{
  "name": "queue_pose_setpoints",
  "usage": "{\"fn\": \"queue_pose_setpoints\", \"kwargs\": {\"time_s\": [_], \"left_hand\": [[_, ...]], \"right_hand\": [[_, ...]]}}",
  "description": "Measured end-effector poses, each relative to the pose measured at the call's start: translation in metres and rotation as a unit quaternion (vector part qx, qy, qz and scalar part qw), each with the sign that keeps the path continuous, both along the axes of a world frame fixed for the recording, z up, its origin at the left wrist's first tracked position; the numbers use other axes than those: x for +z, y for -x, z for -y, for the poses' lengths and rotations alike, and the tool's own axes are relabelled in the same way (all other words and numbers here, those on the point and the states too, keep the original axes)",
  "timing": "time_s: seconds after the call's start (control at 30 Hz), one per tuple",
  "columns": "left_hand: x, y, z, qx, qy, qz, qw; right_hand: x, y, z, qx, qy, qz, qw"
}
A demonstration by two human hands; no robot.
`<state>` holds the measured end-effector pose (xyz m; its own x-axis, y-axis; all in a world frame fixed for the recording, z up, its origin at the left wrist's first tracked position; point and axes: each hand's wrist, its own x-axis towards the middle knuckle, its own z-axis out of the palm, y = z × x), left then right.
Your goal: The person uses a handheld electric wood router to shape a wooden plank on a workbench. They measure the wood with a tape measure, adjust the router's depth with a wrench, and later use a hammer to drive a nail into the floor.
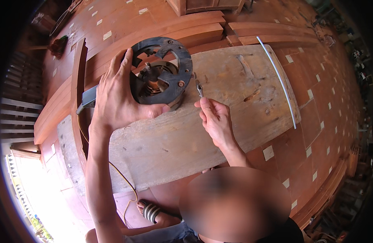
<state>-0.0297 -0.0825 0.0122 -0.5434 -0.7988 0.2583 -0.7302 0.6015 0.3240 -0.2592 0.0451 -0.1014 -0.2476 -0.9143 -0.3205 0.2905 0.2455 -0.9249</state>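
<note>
Presently we find the two hands apart from each other, each engaged with an object. The left hand (113, 97) is clasped about the rim of a round machine (186, 67), its fingers along the far left side and its thumb laid across the near edge. The right hand (215, 118) is pinched around a small metal tool (199, 88), whose head stands just beside the rim's right side; we cannot tell whether the two touch.

We note that the machine rests near the far edge of a worn wooden board (162, 139), its black ring face turned up and toward us. The ring is open at the centre and serves as the mouth of the housing. Within it we observe an upright metal shaft (150, 71) and, around its foot, a copper-coloured part (157, 86). Screws are visible in the ring.

To the left of the left hand we record a grey box-shaped part (88, 97); a yellowish cord (122, 176) runs from near it, over the board and down past a foot in a striped sandal (151, 211). A thin white rod (280, 83) lies across the board's right end. Beyond the far edge, reddish timber planks (198, 32) lie on a tiled floor (126, 22).
</note>
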Motion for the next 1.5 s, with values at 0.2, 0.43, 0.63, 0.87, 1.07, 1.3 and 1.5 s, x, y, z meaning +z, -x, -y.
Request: {"fn": "queue_pose_setpoints", "kwargs": {"time_s": [0.2,0.43,0.63,0.87,1.07,1.3,1.5], "left_hand": [[0.002,-0.003,0.051,0.019,-0.108,-0.082,0.991],[0.006,-0.013,0.076,0.019,-0.185,-0.118,0.975],[0.000,-0.028,0.092,-0.012,-0.205,-0.148,0.967],[-0.002,-0.043,0.107,-0.039,-0.254,-0.127,0.958],[-0.011,-0.053,0.111,-0.025,-0.265,-0.174,0.948],[-0.011,-0.056,0.116,-0.026,-0.269,-0.162,0.949],[-0.016,-0.058,0.117,-0.022,-0.258,-0.160,0.953]], "right_hand": [[-0.069,0.013,0.042,0.000,0.141,-0.056,0.988],[-0.071,0.013,0.092,0.048,0.213,-0.019,0.976],[-0.081,0.015,0.120,0.061,0.273,-0.113,0.953],[-0.093,0.016,0.148,0.067,0.301,-0.169,0.936],[-0.093,0.010,0.167,0.072,0.313,-0.196,0.927],[-0.092,0.010,0.191,0.055,0.374,-0.291,0.879],[-0.100,0.009,0.200,0.051,0.406,-0.307,0.859]]}}
